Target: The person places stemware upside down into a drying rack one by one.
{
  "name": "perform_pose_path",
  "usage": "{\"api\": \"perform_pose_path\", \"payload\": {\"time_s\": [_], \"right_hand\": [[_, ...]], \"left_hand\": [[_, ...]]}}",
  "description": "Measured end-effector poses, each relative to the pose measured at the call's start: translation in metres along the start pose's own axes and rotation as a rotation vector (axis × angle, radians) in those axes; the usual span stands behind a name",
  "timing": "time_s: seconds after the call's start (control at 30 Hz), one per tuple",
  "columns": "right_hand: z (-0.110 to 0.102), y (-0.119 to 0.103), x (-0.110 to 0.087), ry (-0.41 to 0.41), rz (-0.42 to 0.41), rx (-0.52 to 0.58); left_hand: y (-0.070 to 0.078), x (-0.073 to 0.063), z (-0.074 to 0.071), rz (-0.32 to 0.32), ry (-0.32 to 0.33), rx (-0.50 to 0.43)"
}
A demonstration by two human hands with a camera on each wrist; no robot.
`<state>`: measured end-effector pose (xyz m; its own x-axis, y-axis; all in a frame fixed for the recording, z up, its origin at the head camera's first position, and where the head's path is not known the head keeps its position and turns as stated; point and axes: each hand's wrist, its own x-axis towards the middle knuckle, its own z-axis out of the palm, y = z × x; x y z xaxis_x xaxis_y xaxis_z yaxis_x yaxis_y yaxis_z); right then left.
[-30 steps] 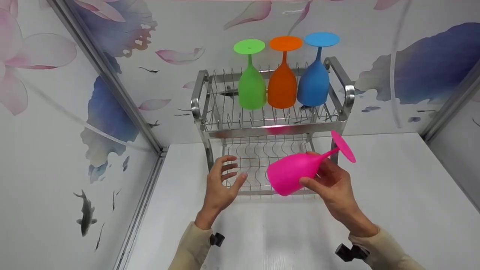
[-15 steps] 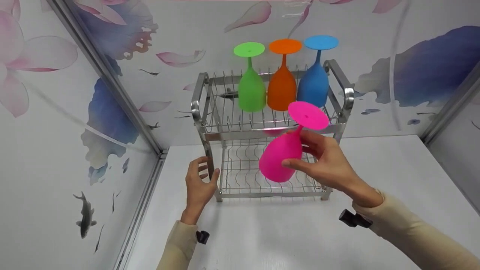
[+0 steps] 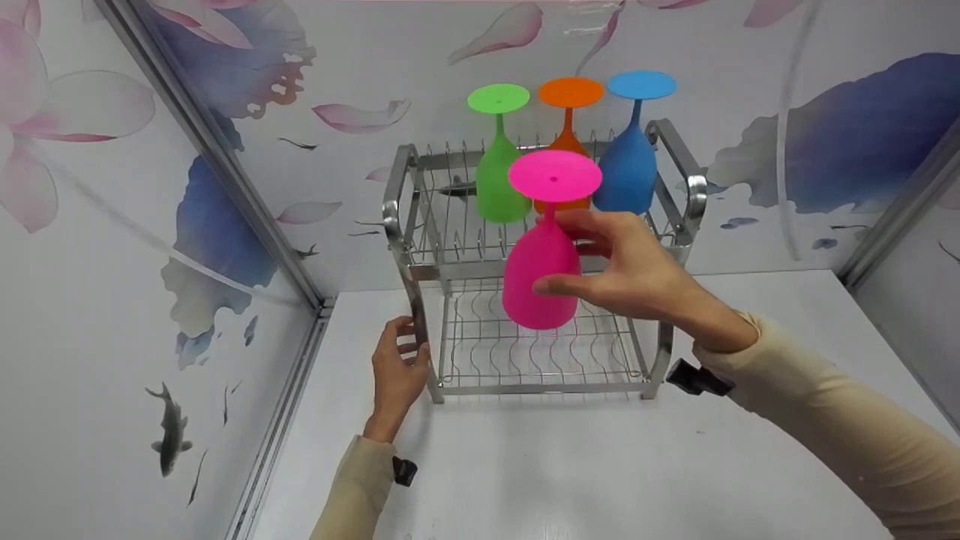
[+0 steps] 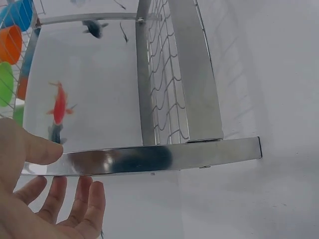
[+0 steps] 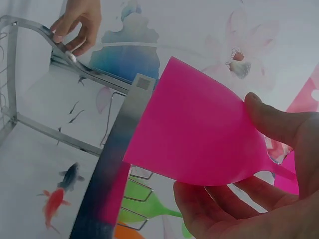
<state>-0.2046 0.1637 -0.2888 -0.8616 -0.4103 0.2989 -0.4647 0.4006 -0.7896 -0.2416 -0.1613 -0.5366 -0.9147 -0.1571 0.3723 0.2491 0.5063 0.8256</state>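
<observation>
In the head view, my right hand holds a pink wine glass by its bowl, thumb in front and fingers behind. The glass is upside down, foot on top, in front of the upper tier of a metal dish rack. Seen from the right wrist, the glass's rim is close to the rack's front bar; I cannot tell if they touch. My left hand grips the rack's left front post, thumb on one side, fingers on the other. Upside down on the upper tier stand green, orange and blue wine glasses.
The rack's lower wire shelf holds nothing visible. It stands on a white tabletop, near a patterned back wall. Side panels rise at left and right.
My right hand has raised the pink glass up and left toward the upper tier, turning it from tilted to upside down. My left hand has moved left onto the rack's post.
</observation>
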Motion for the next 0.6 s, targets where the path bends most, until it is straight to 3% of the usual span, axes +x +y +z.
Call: {"api": "perform_pose_path", "payload": {"time_s": [0.3, 0.6], "right_hand": [[0.001, -0.029, 0.031, -0.015, 0.015, -0.009], [0.012, -0.045, 0.076, -0.015, 0.027, -0.015]], "left_hand": [[-0.001, 0.003, -0.001, -0.025, -0.018, -0.015], [0.002, 0.005, -0.003, 0.037, -0.04, 0.065]]}}
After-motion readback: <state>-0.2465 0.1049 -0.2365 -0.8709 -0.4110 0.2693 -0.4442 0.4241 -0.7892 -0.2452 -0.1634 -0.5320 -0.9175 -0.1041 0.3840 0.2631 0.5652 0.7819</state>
